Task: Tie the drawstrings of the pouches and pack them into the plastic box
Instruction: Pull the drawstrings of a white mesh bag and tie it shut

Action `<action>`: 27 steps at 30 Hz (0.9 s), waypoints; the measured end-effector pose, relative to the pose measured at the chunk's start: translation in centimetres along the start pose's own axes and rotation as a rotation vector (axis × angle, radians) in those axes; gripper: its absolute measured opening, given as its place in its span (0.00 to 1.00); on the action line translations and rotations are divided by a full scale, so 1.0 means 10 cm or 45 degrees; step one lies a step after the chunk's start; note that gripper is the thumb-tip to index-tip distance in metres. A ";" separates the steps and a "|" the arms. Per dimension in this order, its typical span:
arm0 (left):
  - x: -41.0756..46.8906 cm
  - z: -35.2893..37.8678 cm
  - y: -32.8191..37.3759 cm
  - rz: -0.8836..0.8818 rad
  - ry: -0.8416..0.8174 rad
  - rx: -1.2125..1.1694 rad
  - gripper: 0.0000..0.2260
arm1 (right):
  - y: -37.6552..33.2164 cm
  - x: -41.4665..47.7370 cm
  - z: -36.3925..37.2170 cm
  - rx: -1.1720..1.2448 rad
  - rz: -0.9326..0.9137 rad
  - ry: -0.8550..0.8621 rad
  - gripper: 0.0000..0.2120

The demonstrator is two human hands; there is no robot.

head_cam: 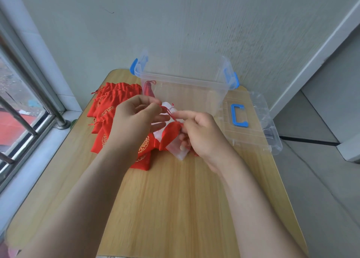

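Note:
Over the middle of the wooden table point(175, 199) I hold a red pouch point(169, 135) by its red drawstring point(172, 116). My left hand point(134, 119) pinches the string's upper end between thumb and fingertips. The lower end, right at the pouch's gathered mouth, is pinched by my right hand point(200, 135), whose index finger points left. A pile of red pouches with gold print point(111, 109) lies at the left, partly behind my left hand. Behind my hands stands the clear plastic box point(183, 82) with blue clips; one red pouch point(149, 89) lies inside at its left end.
The box's clear lid point(259, 125) with a blue handle lies on the table at the right, overhanging the edge. A clear plastic wrapper point(179, 150) lies under the held pouch. A window with metal bars point(23, 109) runs along the left; a wall stands behind the box.

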State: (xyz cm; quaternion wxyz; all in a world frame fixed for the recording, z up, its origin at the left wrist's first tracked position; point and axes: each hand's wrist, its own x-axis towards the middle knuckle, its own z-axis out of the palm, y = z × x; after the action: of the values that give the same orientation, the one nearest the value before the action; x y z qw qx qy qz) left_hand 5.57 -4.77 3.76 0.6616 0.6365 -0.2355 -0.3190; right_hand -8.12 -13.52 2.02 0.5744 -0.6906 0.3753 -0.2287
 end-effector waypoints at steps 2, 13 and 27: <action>0.01 0.02 -0.01 -0.106 -0.012 -0.118 0.07 | -0.01 -0.04 -0.01 0.050 0.016 -0.166 0.23; 0.17 -0.08 -0.10 -0.384 -0.062 -0.809 0.09 | 0.00 -0.03 -0.05 -0.258 -0.264 -0.039 0.11; 0.00 -0.19 -0.13 0.583 -0.388 0.645 0.03 | 0.03 0.02 -0.01 -0.206 -0.532 0.162 0.09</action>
State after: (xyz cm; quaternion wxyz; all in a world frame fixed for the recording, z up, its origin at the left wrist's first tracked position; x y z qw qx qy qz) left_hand 6.81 -3.41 2.31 0.4947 0.6560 -0.5389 -0.1856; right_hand -8.19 -13.76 1.71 0.4324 -0.7813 0.2769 -0.3548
